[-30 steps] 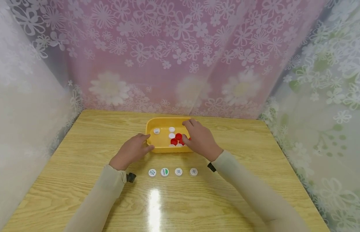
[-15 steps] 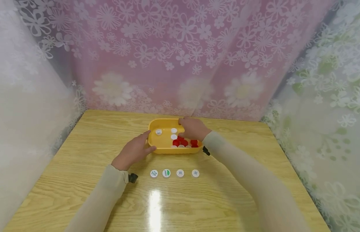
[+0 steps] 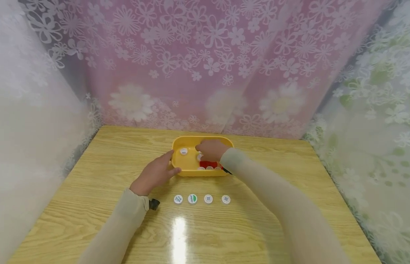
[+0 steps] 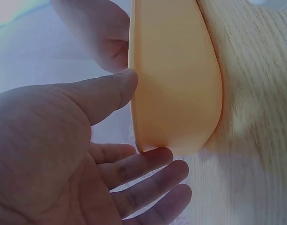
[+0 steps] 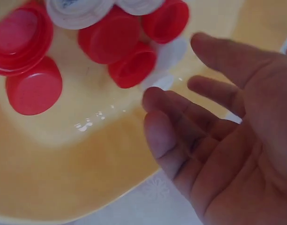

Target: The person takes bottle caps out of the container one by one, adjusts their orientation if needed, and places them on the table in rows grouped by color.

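A yellow plastic tray (image 3: pixel 191 173) holds red bottle caps (image 3: pixel 208 164) and white bottle caps (image 3: pixel 184 151). My left hand (image 3: pixel 154 174) rests against the tray's left end, its thumb on the rim and its fingertips along the outer wall, as the left wrist view shows. Inside the tray, my right hand (image 3: pixel 212 149) reaches over the caps with fingers spread and slightly bent. In the right wrist view, nothing lies between the fingers of that hand (image 5: pixel 227 122); red caps (image 5: pixel 108 40) and blurred white caps (image 5: pixel 169 54) lie just beyond the fingertips. Part of the pile is hidden in the head view.
In front of the tray, several white caps with printed tops stand in a row, from a left cap (image 3: pixel 178 199) to a right cap (image 3: pixel 226 199). The wooden table (image 3: pixel 125 146) is bounded by a pink floral curtain (image 3: pixel 191 91) behind and pale curtains at both sides.
My right hand has moved left and deeper into the tray, over the white caps near its middle. My left hand has stayed at the tray's left end. The view has shifted slightly.
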Motion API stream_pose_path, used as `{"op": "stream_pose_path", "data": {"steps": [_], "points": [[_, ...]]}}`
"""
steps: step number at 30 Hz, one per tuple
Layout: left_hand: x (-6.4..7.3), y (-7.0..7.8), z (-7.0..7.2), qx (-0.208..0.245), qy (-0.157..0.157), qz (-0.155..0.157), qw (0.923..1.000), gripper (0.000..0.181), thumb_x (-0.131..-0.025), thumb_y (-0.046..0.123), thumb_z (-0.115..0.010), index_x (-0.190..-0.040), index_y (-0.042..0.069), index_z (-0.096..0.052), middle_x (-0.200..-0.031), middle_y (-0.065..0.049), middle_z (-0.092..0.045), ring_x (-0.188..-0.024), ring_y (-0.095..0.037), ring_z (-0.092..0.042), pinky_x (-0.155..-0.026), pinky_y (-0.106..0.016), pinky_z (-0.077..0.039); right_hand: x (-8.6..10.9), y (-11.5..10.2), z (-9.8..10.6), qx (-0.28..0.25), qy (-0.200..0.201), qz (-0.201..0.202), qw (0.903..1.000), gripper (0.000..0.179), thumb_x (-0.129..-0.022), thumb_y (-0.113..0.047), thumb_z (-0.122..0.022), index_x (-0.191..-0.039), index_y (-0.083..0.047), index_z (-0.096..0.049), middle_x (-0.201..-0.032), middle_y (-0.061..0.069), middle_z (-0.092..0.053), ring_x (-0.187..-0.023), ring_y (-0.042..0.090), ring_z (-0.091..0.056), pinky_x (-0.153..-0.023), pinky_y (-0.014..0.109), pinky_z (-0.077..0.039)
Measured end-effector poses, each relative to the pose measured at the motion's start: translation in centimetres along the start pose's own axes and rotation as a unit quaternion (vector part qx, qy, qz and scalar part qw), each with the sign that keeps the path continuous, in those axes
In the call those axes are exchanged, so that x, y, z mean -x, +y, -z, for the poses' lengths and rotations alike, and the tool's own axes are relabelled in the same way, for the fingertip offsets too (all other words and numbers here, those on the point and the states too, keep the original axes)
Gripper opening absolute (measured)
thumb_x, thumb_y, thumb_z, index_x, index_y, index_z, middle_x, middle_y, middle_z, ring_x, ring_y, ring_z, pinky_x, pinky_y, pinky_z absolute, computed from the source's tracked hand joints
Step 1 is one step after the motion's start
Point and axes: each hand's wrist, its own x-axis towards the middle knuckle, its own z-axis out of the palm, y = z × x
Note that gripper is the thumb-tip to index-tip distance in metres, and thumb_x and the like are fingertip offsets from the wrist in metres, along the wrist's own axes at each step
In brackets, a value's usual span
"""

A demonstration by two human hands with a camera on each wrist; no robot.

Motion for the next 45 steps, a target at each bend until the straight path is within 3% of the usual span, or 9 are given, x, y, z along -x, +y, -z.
{"op": "stream_pose_path", "data": {"steps": [8,16,20,24,29,32,38,45], "points": [[0.1,0.0,-0.3,0.0,-0.005,0.015,0.9999,0.077,-0.101,0.036,-0.069,-0.162,0.006,-0.033,-0.157,-0.017,-0.047,-0.138,-0.035,-0.053,-0.11,-0.055,-0.045,-0.7,0.2,-1.3,0.032,0.012,0.042,0.9986,0.024,-0.105,-0.026,-0.063,-0.125,-0.015,-0.07,-0.111,0.004,-0.071,-0.098,0.023,-0.063,-0.099,0.035,-0.053],[0.0,-0.2,-0.3,-0.008,-0.006,0.029,0.9995,0.078,-0.101,0.038,-0.069,-0.162,0.006,-0.032,-0.158,-0.017,-0.045,-0.139,-0.036,-0.051,-0.112,-0.055,-0.043,-1.1,0.0,-2.2,0.001,0.016,0.06,0.998,0.013,-0.104,-0.02,-0.063,-0.115,-0.015,-0.069,-0.107,0.004,-0.068,-0.094,0.023,-0.062,-0.094,0.037,-0.053],[-0.1,-0.2,-0.2,-0.006,-0.004,0.027,0.9996,0.078,-0.101,0.037,-0.069,-0.162,0.005,-0.032,-0.158,-0.017,-0.046,-0.14,-0.036,-0.051,-0.112,-0.055,-0.043,-1.9,0.9,-2.9,-0.003,0.004,0.054,0.9985,0.02,-0.099,-0.024,-0.069,-0.117,-0.016,-0.068,-0.11,0.004,-0.068,-0.095,0.022,-0.064,-0.093,0.036,-0.054],[-0.2,0.0,-0.1,-0.011,-0.004,0.027,0.9996,0.079,-0.101,0.037,-0.069,-0.161,0.003,-0.031,-0.158,-0.018,-0.046,-0.141,-0.037,-0.048,-0.113,-0.056,-0.042,-2.0,1.1,-2.1,-0.027,-0.008,0.033,0.9991,0.026,-0.097,-0.025,-0.067,-0.12,-0.013,-0.066,-0.112,0.005,-0.069,-0.095,0.022,-0.064,-0.091,0.036,-0.055],[-0.4,-0.1,-0.1,-0.019,-0.007,0.023,0.9995,0.08,-0.101,0.038,-0.069,-0.161,0.002,-0.031,-0.157,-0.019,-0.047,-0.141,-0.037,-0.05,-0.112,-0.055,-0.043,-1.7,0.9,-2.0,-0.005,0.012,0.027,0.9995,0.016,-0.1,-0.028,-0.064,-0.098,-0.013,-0.067,-0.085,0.001,-0.064,-0.076,0.02,-0.058,-0.075,0.032,-0.051],[-0.4,-0.2,-0.2,-0.015,-0.008,0.021,0.9996,0.079,-0.101,0.037,-0.069,-0.161,0.003,-0.031,-0.155,-0.018,-0.049,-0.139,-0.036,-0.051,-0.11,-0.055,-0.044,-1.6,0.9,-2.7,0.0,0.016,0.031,0.9994,0.014,-0.1,-0.027,-0.066,-0.091,-0.015,-0.066,-0.078,-0.003,-0.06,-0.072,0.017,-0.055,-0.072,0.03,-0.048],[-0.5,-0.5,-0.2,-0.015,0.001,0.011,0.9998,0.077,-0.101,0.035,-0.07,-0.16,0.003,-0.033,-0.153,-0.018,-0.052,-0.137,-0.035,-0.053,-0.109,-0.054,-0.046,-1.5,1.2,-3.3,-0.014,0.037,0.044,0.9983,0.008,-0.101,-0.021,-0.066,-0.096,-0.016,-0.065,-0.088,-0.001,-0.061,-0.077,0.017,-0.055,-0.076,0.031,-0.05],[-0.4,-0.5,-0.1,-0.022,-0.006,0.021,0.9995,0.079,-0.101,0.037,-0.07,-0.161,0.002,-0.032,-0.155,-0.02,-0.049,-0.14,-0.038,-0.05,-0.111,-0.056,-0.043,1.2,0.0,-0.9,-0.033,0.087,0.032,0.9951,0.023,-0.096,-0.025,-0.077,-0.111,-0.011,-0.067,-0.101,0.002,-0.064,-0.086,0.019,-0.058,-0.081,0.032,-0.054]]}}
